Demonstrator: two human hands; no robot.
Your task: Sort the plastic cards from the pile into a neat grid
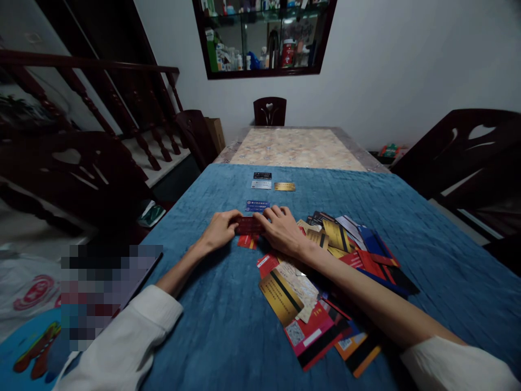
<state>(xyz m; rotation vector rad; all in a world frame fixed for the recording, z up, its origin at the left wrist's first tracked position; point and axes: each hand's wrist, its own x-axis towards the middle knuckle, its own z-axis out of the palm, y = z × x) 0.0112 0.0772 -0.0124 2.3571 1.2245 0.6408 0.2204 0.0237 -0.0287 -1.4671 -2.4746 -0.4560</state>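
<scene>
Between my two hands is a dark red card, pinched at its left end by my left hand and at its right end by my right hand. Just under it, nearer me, a brighter red card lies partly covered. A blue card lies directly beyond. Farther off are a black card, a silver card and a gold card. My right forearm passes over a loose heap of mixed cards, hiding part of it.
A blue cloth covers the near table; bare patterned tabletop shows beyond. Dark wooden chairs stand around it. At the lower left are a blurred-out flat object and a white plastic bag. A glass cabinet is set in the wall.
</scene>
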